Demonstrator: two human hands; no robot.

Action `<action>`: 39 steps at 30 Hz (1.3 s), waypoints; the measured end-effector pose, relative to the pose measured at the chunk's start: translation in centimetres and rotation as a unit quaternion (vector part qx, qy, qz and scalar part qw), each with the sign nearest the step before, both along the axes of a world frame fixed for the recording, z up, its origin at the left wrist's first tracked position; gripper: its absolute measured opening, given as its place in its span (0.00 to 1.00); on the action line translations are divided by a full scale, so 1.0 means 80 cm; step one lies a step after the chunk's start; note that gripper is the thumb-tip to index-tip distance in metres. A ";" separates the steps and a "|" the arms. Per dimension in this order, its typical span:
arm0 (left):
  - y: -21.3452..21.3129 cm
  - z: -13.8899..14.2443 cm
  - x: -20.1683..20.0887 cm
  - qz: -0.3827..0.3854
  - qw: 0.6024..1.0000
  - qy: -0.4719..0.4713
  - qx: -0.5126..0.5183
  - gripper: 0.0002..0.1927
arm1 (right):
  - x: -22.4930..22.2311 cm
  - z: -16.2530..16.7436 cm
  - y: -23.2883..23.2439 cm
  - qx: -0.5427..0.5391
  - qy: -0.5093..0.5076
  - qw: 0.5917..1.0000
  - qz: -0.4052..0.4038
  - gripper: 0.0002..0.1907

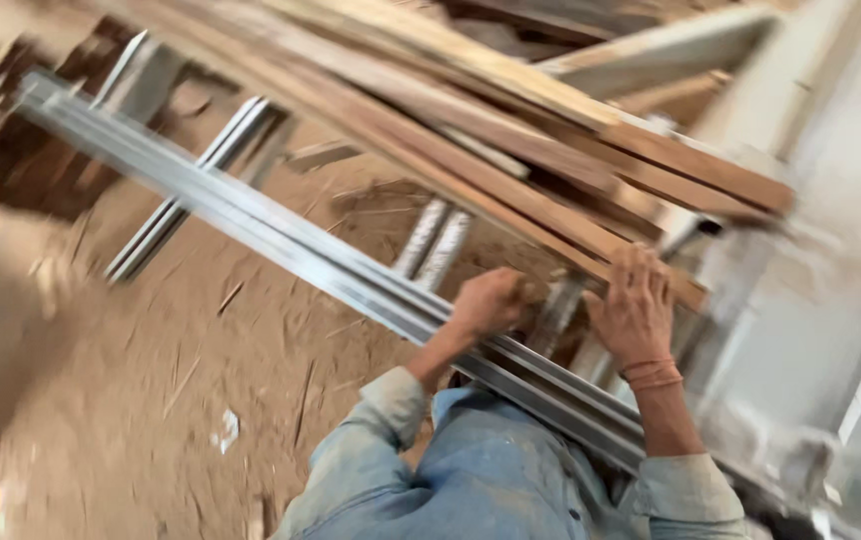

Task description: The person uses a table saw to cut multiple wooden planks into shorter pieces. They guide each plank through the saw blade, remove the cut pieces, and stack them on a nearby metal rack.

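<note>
Head camera view, blurred by motion, looking down at a long metal rail frame (281, 235) that runs diagonally over a sawdust floor (131, 400). Just above the rail's lower end, the left hand (491, 303) is curled closed under a stack of wooden planks (511, 120); what it grips cannot be made out. Right of it, the right hand (636, 308) lies flat, fingers spread, on the lowest plank's end. Beyond stands a grey machine body (831, 260).

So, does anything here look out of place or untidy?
The wooden planks lie in a loose, uneven stack across the metal frame, their ends out of line. Both hands, left hand and right hand, rest at the near ends. Wood scraps litter the dirt floor.
</note>
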State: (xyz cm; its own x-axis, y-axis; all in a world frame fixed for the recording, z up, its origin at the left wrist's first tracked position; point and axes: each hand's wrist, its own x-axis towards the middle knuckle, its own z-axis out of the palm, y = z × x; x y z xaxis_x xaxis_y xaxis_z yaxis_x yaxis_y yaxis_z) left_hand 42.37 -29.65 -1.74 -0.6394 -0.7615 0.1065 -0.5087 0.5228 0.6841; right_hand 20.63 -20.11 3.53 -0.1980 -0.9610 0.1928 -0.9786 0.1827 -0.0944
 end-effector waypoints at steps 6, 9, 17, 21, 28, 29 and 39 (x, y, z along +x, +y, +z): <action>-0.011 0.009 0.010 0.082 0.995 0.046 0.046 0.15 | -0.006 -0.035 -0.071 0.132 0.018 0.989 -0.063 0.52; -0.028 0.018 0.014 0.159 0.974 0.150 0.065 0.22 | -0.004 -0.036 -0.063 0.127 -0.006 0.991 -0.043 0.44; -0.162 -0.013 0.046 0.413 0.784 0.304 0.350 0.39 | 0.041 -0.033 -0.022 0.111 -0.028 0.993 -0.015 0.31; -0.195 -0.037 0.074 0.454 0.727 0.369 0.360 0.46 | 0.054 -0.023 -0.020 0.117 -0.108 0.987 0.007 0.35; -0.213 -0.031 0.099 0.322 0.546 0.595 0.494 0.15 | 0.070 0.001 -0.013 0.189 -0.198 0.961 0.039 0.33; -0.211 -0.029 0.103 0.318 0.543 0.598 0.497 0.15 | 0.072 0.004 -0.011 0.184 -0.200 0.961 0.049 0.33; -0.175 -0.041 0.085 0.331 0.508 0.608 0.512 0.15 | 0.050 0.028 0.019 0.180 -0.228 0.956 0.040 0.34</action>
